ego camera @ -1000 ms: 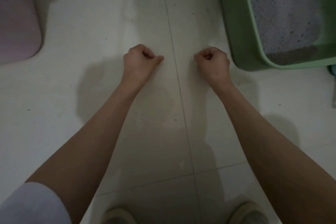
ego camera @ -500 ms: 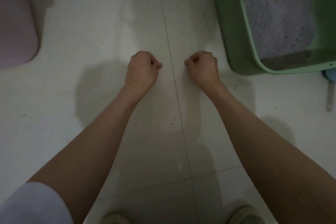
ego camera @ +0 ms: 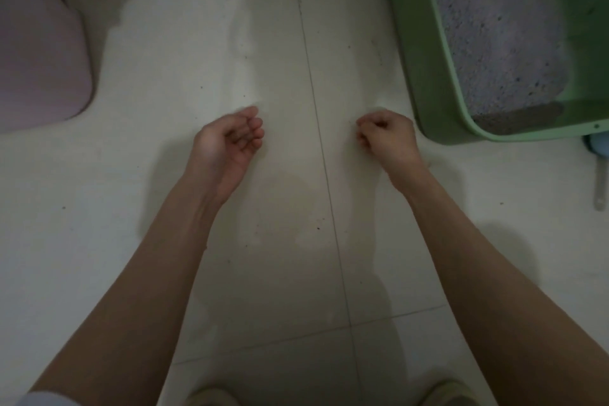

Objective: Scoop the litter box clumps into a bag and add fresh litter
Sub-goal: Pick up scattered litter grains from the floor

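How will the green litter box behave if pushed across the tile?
The litter box probably slides rather than tips: it looks wide and low on smooth floor. Likely heavy, since litter covers its bottom. The litter may shift if it is shoved hard.

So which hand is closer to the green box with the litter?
The right hand, curled into a loose fist, is nearer the green plastic litter box. The left hand, palm up with relaxed fingers, lies across the floor's tile line.
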The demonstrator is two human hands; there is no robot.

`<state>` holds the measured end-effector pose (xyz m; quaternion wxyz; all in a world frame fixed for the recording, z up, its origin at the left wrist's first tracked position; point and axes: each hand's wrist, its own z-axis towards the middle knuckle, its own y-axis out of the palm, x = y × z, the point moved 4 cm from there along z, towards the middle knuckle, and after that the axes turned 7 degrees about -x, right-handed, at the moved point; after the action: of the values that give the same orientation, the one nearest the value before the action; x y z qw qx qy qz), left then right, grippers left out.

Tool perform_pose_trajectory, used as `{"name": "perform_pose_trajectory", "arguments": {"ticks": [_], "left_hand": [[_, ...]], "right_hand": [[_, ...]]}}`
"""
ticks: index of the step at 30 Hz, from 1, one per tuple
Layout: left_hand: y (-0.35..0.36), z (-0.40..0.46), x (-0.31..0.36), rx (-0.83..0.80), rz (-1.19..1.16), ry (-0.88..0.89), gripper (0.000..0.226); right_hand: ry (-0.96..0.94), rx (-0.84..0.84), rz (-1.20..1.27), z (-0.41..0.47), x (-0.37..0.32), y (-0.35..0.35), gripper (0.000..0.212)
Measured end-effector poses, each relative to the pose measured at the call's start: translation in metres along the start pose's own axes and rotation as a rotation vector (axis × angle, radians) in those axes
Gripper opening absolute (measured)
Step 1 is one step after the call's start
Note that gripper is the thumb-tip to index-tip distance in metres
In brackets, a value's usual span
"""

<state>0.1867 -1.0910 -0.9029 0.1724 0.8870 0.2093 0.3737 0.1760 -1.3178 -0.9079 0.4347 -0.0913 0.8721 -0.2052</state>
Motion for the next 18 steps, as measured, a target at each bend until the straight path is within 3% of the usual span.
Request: {"name": "perform_pose_trajectory", "arguments": {"ticks": [3,7,10,12,14,18], "left_hand": [[-0.006,0.002,0.004,0.1,0.186,0.078,0.018],[-0.022,0.007,0.012,0.274,0.599,0.242,0.011],[-0.03,0.008,0.021,0.448,0.961,0.368,0.018],[-0.026,0.009,0.025,0.46,1.122,0.425,0.016],[-0.019,0.017,0.027,0.386,1.196,0.461,0.011],[-0.014,0.035,0.03,0.299,1.245,0.456,0.015]], "right_hand": [[-0.043,0.046,-0.312,0.004,-0.009,0.006,0.019],[-0.07,0.091,-0.4,0.006,-0.013,0.012,0.018],[-0.063,0.049,-0.491,0.01,-0.015,0.014,0.02],[-0.073,0.032,-0.49,0.011,-0.017,0.014,0.021],[-0.07,0.041,-0.264,0.014,-0.019,0.012,0.019],[0.091,-0.019,0.686,0.029,-0.03,0.014,0.03]]}}
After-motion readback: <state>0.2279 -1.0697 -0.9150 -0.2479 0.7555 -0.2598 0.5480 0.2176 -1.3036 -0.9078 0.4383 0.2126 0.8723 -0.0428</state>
